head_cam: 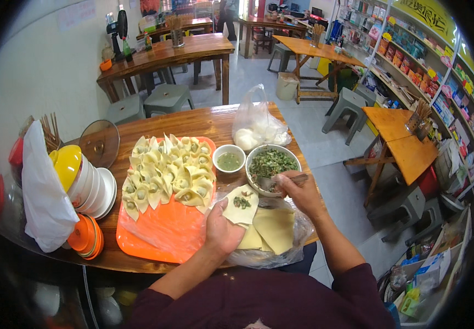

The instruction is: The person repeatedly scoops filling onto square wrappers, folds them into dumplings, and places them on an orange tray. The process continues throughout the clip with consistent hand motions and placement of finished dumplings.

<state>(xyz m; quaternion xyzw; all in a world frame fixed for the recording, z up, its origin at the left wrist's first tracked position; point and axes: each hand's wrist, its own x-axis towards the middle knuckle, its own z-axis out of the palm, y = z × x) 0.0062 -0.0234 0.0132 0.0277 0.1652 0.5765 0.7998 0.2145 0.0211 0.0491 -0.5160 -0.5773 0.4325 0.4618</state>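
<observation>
My left hand (221, 230) holds a square dough wrapper (243, 211) with a small mound of chopped green filling (242, 202) on it. My right hand (298, 191) grips a metal spoon (266, 182), whose end is in a white bowl of chopped green and brown filling (276, 164). Left of that bowl stands a small white bowl of greenish liquid (228, 161). An orange tray (150, 242) carries many folded wontons (154, 172) over its far part. Beside my left hand, a stack of yellowish wrappers (276, 228) lies on clear plastic (303, 246).
A plastic bag with round white items (257, 131) stands beyond the bowls. At the left are stacked bowls and plates (105, 191), orange dishes (84, 234), a glass lid (99, 144) and a white bag (45, 197). Stools, other tables and stocked shelves stand beyond the wooden table (138, 263).
</observation>
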